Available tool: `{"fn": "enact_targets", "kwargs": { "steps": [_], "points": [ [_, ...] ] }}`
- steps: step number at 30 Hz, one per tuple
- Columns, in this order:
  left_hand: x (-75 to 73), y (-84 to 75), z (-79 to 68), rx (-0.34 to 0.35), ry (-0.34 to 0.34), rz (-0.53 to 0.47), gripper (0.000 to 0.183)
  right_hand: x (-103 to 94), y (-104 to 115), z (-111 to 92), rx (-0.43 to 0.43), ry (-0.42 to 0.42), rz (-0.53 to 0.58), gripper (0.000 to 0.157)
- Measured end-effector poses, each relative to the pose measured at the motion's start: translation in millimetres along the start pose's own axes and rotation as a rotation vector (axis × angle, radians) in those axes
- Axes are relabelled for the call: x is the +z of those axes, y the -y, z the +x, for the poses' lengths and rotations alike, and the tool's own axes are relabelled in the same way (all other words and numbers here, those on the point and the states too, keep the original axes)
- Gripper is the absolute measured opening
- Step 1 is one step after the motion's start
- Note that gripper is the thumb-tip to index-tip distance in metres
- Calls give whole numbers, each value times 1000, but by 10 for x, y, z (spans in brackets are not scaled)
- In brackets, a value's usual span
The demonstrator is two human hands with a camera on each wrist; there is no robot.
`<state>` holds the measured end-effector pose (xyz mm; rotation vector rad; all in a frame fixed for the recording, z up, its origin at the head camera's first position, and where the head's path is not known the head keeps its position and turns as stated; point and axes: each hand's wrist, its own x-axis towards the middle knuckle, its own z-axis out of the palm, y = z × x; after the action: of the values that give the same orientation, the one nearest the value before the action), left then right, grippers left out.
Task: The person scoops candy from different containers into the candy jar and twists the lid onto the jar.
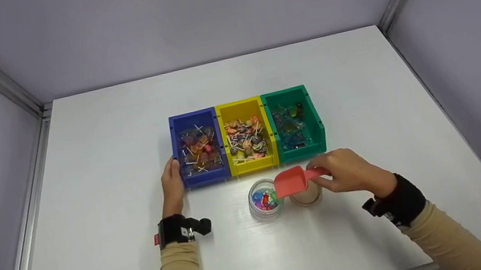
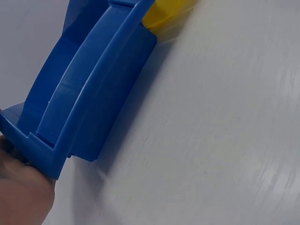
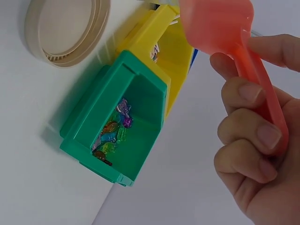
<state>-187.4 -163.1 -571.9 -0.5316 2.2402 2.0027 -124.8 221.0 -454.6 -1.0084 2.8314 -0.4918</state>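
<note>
My right hand [image 1: 345, 170] holds a red scoop [image 1: 291, 181] by its handle, the fingers curled round it in the right wrist view. The scoop's blade hangs beside and partly over a clear jar [image 1: 267, 213] with colourful small pieces inside. Partly under the scoop and hand lies a round beige lid [image 1: 307, 196]. At the outer left side of a blue bin [image 1: 207, 177], my left hand [image 1: 173, 189] rests against the wall with its fingers extended. That bin contains several lollipops in clear wrapping.
Joined to the blue bin are a yellow bin [image 1: 254, 166] of striped lollipops and a green bin [image 1: 319, 133] with shiny translucent pieces. All stand on a white table [image 1: 99, 145], enclosed by pale walls [image 1: 209, 12] at the back and sides.
</note>
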Motion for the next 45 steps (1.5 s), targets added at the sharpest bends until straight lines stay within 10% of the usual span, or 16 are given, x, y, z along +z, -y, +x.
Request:
{"fn": "enact_targets", "kwargs": {
  "steps": [45],
  "points": [
    [16, 26, -18, 0, -16, 15, 55, -310, -350, 525, 493, 20, 180, 20]
  ]
}}
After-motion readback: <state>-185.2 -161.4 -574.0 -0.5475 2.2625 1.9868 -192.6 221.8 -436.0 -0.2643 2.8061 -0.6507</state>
